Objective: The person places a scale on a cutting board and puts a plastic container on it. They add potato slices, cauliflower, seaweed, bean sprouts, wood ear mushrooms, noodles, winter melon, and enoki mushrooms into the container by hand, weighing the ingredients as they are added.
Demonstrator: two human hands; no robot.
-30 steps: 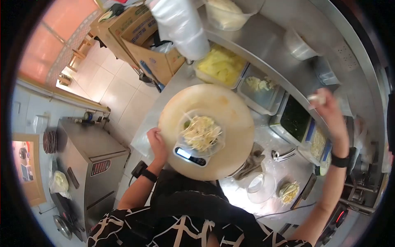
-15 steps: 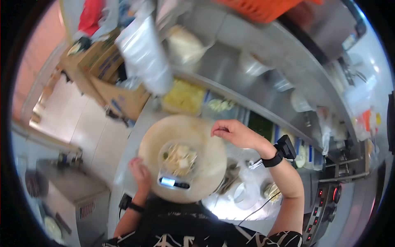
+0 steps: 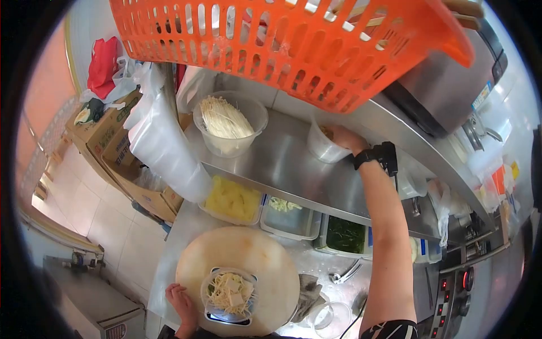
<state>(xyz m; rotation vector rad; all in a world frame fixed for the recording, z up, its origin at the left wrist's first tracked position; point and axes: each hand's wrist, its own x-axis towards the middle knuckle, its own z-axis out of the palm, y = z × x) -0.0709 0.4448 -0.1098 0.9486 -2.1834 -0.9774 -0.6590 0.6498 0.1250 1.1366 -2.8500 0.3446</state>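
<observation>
A round cutting board (image 3: 243,248) lies on the counter. On it sits a clear bowl (image 3: 230,292) of enoki mushrooms and white cubes, on top of a small scale with a lit display. My left hand (image 3: 180,302) is by the board's left edge, fingers curled; whether it holds anything is hidden. My right hand (image 3: 345,139) reaches into a white tub (image 3: 326,148) on the steel shelf, over some brown contents, with its fingertips hidden inside. Another clear tub (image 3: 230,121) with enoki stands farther left on the shelf.
An orange basket (image 3: 271,51) hangs over the top of the view. Below the shelf are containers of yellow pieces (image 3: 232,200), pale bits (image 3: 284,204) and dark greens (image 3: 345,234). Tongs (image 3: 345,273) and a grey cloth (image 3: 307,294) lie right of the board. Plastic bags (image 3: 164,138) hang left.
My right hand has moved from above the board up into the white tub on the shelf. The view has tilted upward, bringing more of the basket and shelf into sight.
</observation>
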